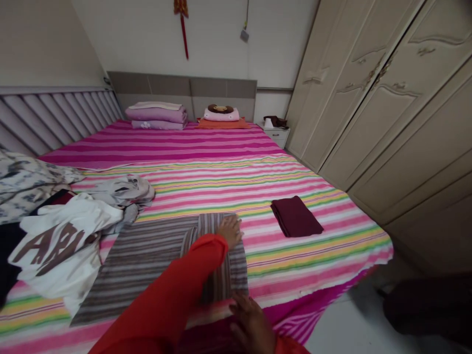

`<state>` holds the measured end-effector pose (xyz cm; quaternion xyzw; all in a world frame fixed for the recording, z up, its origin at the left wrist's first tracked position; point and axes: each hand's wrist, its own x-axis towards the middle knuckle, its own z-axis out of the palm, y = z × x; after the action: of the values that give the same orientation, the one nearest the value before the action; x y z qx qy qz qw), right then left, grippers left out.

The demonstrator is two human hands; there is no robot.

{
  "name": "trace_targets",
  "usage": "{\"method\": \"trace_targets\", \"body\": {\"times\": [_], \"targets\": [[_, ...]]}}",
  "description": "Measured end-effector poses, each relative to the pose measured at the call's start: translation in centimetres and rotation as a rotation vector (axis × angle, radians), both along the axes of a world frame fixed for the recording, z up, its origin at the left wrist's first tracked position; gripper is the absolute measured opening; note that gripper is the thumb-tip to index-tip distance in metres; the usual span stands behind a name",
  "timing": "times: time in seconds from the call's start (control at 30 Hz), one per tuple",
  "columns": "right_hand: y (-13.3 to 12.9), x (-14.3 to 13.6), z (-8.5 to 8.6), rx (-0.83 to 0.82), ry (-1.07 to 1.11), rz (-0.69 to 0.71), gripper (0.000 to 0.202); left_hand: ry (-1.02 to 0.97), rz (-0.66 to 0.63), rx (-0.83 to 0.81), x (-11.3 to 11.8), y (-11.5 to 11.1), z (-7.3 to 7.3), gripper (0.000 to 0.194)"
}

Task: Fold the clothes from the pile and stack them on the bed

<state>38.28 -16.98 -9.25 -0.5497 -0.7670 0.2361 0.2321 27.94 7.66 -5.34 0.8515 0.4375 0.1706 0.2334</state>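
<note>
A grey-brown striped cloth (147,255) lies spread on the bed, its right part folded over on itself. My left hand (230,230), in a red sleeve, rests flat on the far end of that folded part with its fingers stretched out. Close to me, my right hand (254,322) is at the near right corner of the striped cloth, fingers apart and slightly blurred. Whether it touches the cloth I cannot tell. To the right sits a folded maroon cloth (297,216), apart from both hands.
A white shirt with dark lettering (66,236), a grey garment (125,189) and a patterned cloth (25,182) are heaped at the left. Folded bedding (158,115) lies by the headboard (165,86). A wardrobe (368,108) stands along the right, beyond the bed's edge.
</note>
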Motion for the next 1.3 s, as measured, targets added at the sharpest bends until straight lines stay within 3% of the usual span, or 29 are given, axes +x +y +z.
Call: {"method": "trace_targets", "body": {"times": [0.1, 0.17, 0.23, 0.37, 0.47, 0.57, 0.77, 0.87, 0.97, 1.03, 1.1, 1.17, 1.3], "targets": [[2.0, 1.7, 2.1, 0.095, 0.2, -0.244, 0.038, 0.016, -0.174, 0.056, -0.6, -4.2, -0.6, 0.056], [4.1, 2.7, 3.2, 0.189, 0.225, -0.328, 0.04, 0.06, -0.278, 0.128, -1.0, -7.0, -1.3, 0.059], [6.4, 3.2, 4.0, 0.222, 0.147, -0.259, 0.043, 0.126, -0.361, 0.221, -1.3, -9.4, -2.3, 0.061], [10.9, 2.3, 5.0, 0.118, -0.111, -0.01, 0.046, 0.254, -0.466, 0.366, -1.6, -13.1, -4.9, 0.058], [14.4, 1.0, 5.1, 0.067, -0.235, 0.043, 0.049, 0.292, -0.496, 0.399, -1.7, -14.8, -6.8, 0.056], [18.3, 0.1, 5.1, 0.026, -0.257, -0.02, 0.05, 0.26, -0.456, 0.417, -1.8, -15.7, -7.7, 0.055], [25.0, -0.4, 4.7, -0.042, 0.09, -0.275, 0.053, 0.158, -0.456, 0.355, -2.4, -16.8, -7.0, 0.057], [25.0, -0.3, 4.0, 0.002, 0.18, -0.347, 0.061, 0.113, -0.42, 0.307, -2.7, -17.8, -7.5, 0.054], [22.2, 0.3, 2.6, 0.031, 0.303, -0.435, 0.07, 0.074, -0.418, 0.295, -3.4, -19.0, -8.3, 0.045], [19.6, 0.8, 1.5, 0.013, 0.475, -0.532, 0.074, 0.005, -0.348, 0.303, -4.4, -19.7, -8.1, 0.034], [17.4, 1.0, 0.8, -0.053, 0.646, -0.574, 0.07, -0.099, -0.199, 0.335, -6.0, -19.8, -6.8, 0.03], [16.1, 1.0, 1.0, -0.142, 0.731, -0.527, 0.059, -0.171, -0.059, 0.388, -7.9, -19.1, -4.8, 0.035], [16.4, 0.3, 3.3, -0.196, 0.758, -0.388, 0.042, -0.067, 0.175, 0.412, -11.0, -15.0, -0.9, 0.044]]}}
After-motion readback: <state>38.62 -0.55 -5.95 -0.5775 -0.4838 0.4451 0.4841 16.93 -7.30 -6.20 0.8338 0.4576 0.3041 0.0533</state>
